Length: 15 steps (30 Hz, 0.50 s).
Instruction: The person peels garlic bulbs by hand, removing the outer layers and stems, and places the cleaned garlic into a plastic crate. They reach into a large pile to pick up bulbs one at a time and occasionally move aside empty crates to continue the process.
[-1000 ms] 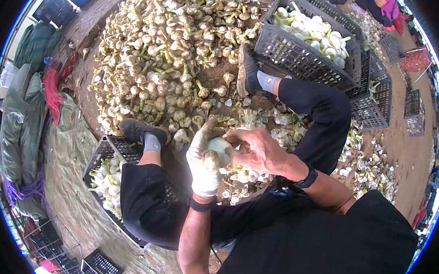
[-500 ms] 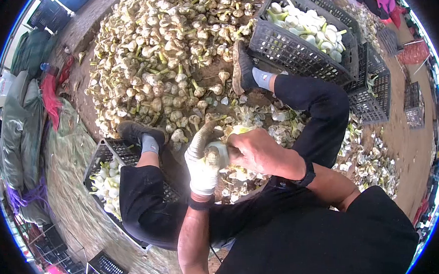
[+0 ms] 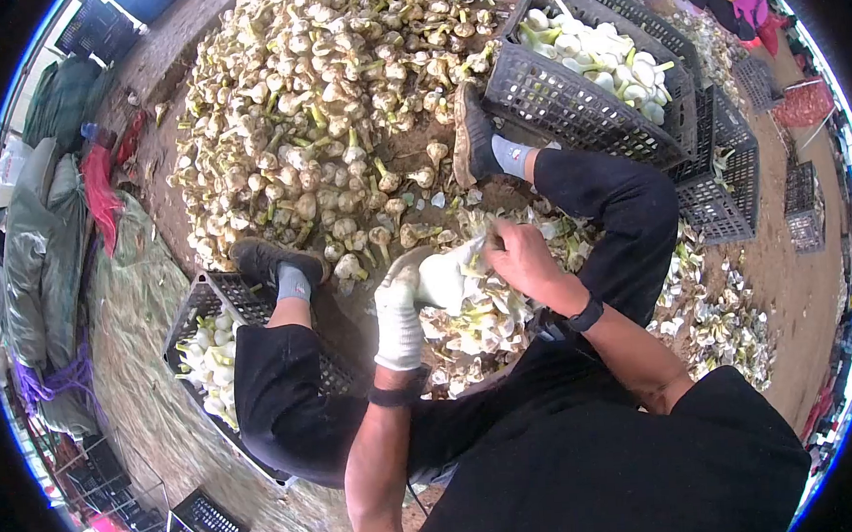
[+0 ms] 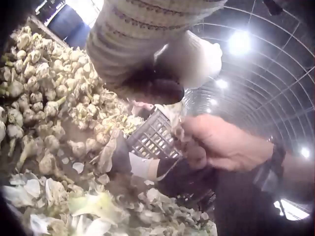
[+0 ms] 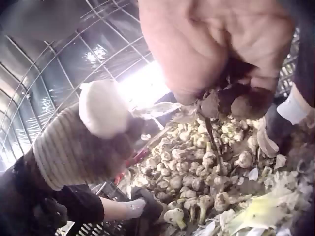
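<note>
In the head view, my gloved left hand [image 3: 399, 311] grips a smooth white garlic bulb [image 3: 439, 283]. To its right, my bare right hand [image 3: 530, 261] pinches papery skin that stretches toward the bulb. The right wrist view shows the bulb [image 5: 104, 109] held up in the glove [image 5: 81, 147], and dry skin [image 5: 210, 104] hanging from the curled fingers of my right hand [image 5: 221, 49]. From the left wrist, the glove [image 4: 138, 44] is above and the right hand [image 4: 229, 142] below, apart from each other.
A heap of unpeeled garlic [image 3: 294, 128] lies ahead. Crates of white bulbs stand at the right [image 3: 581, 104] and beside the left leg [image 3: 187, 307]. Loose peelings [image 3: 478, 335] cover the ground between the legs. Another person [image 3: 747, 1] sits at the far upper right.
My right hand has moved away from the left, up and rightward, drawing skin out from the bulb. More of the white bulb shows in my left hand, whose grip has turned.
</note>
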### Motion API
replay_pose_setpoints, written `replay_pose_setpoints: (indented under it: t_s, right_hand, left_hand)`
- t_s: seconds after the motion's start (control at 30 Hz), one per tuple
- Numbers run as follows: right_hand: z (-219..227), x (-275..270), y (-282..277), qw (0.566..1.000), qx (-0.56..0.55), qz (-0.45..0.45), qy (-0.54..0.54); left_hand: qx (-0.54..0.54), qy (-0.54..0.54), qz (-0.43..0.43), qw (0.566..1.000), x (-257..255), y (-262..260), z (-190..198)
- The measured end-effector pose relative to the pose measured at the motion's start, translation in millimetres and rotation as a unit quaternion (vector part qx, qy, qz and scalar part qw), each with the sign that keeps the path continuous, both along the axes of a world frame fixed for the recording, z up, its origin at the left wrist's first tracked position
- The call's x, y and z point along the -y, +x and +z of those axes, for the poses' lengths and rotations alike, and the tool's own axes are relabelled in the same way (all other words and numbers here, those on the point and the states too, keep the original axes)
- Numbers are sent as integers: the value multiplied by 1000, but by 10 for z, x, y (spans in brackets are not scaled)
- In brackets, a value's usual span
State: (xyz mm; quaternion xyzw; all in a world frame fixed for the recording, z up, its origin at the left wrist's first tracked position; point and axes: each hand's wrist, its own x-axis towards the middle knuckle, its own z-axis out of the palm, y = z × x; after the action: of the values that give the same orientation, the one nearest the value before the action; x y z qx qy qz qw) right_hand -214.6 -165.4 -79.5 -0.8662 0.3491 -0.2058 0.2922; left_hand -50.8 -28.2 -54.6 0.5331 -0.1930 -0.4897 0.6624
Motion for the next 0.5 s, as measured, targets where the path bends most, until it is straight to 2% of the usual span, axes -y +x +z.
replay_pose_setpoints:
  t_s: [0.03,0.1,0.17,0.2,0.23,0.27,0.3,0.4,0.5]
  right_hand:
    - [-20,27,-29,999,-35,-27,11]
    - [-64,-11,-93,999,-25,-5,36]
    - [80,-38,-61,964,101,-29,245]
    - [180,-43,-51,964,101,-28,245]
    - [291,-52,-32,917,160,-61,360]
    - [340,-65,-11,852,216,-93,467]
    - [333,-94,7,851,218,-93,469]
    - [203,-142,21,794,299,-104,519]
    - [451,-191,92,772,288,-91,560]
  left_hand:
    - [1,0,-2,1000,11,-3,79]
    - [-7,-29,-2,1000,33,-24,171]
    - [-22,-37,3,999,40,-43,127]
    - [-15,-45,4,999,43,-56,174]
    - [-6,-52,5,999,38,-57,208]
    - [-4,-50,5,999,36,-51,217]
    - [-30,-63,20,997,43,-49,223]
    - [-86,-92,40,991,56,-39,233]
    - [-114,-109,59,986,58,-9,255]
